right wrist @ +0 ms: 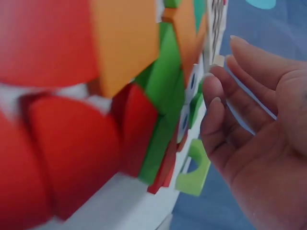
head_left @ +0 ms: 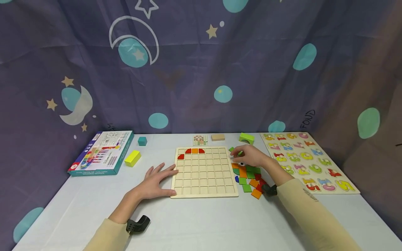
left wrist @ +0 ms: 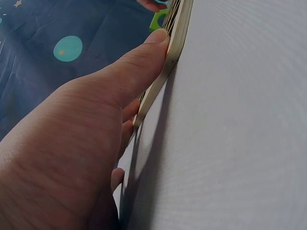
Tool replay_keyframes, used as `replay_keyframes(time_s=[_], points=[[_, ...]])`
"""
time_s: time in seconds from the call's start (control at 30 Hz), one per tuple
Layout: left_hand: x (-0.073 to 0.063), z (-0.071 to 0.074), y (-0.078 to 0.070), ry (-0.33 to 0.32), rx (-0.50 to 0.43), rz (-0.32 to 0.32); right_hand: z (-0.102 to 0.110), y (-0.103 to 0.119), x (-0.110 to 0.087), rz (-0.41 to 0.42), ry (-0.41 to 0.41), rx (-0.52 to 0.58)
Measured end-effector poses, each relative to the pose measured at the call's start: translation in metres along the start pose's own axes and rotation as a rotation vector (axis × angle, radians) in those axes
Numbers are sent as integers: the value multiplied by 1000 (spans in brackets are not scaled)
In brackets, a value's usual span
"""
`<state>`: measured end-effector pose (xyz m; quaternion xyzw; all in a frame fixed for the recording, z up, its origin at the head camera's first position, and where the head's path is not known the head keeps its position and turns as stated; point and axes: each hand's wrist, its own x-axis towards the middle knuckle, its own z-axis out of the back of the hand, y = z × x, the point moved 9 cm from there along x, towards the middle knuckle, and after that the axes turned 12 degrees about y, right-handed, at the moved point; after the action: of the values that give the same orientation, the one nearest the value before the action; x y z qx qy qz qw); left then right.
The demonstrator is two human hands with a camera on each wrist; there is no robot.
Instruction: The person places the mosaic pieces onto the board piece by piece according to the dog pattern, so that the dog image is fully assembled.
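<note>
At the middle of the bench (head_left: 188,223) lies the grid board (head_left: 205,178), with red pieces (head_left: 201,151) and an orange piece (head_left: 195,151) set in its far left cells. The left hand (head_left: 153,183) is spread against the board's left edge, thumb nearest; light, even pressure there should keep it from sliding. Just right of the board the loose pieces (head_left: 249,169) lie heaped and overlapping, and the right hand (head_left: 249,155) is over their far end, its grip loosely bent and parted, with no piece visible between thumb and fingers. Good handling would probably mean pinching one piece by its edges, lifting it clear so its neighbours lie undisturbed, turning it before it reaches the grid, then lowering it flat between the raised lines. Beyond the far edge sits a small picture card (head_left: 200,140), too small to read. Farther right lies the number puzzle (head_left: 308,162), which the right sleeve (head_left: 309,207) should avoid nudging
</note>
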<state>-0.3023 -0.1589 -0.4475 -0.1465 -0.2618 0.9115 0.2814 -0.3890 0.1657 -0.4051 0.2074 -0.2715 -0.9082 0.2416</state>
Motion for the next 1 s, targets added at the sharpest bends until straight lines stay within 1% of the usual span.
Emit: replay_keyframes(time_s=[0.13, 0.33, 0.4, 0.5, 0.77, 0.93, 1.0], points=[[0, 0, 0, -2, 1, -6, -2, -3, -5, -7, 5, -28], [1, 1, 0, -4, 8, -15, 1, -5, -16, 32, -13, -59], [1, 1, 0, -5, 10, -15, 2, -7, -19, 33, -17, -61], [1, 1, 1, -4, 10, -15, 1, -12, -22, 14, -19, -52], [0, 1, 2, -5, 19, -20, 4, -20, -33, 10, -44, -28], [-1, 2, 2, -2, 25, -13, 2, -27, -41, -19, -18, -29], [-1, 3, 1, -3, 25, -20, 2, -29, -44, -31, -6, -35]])
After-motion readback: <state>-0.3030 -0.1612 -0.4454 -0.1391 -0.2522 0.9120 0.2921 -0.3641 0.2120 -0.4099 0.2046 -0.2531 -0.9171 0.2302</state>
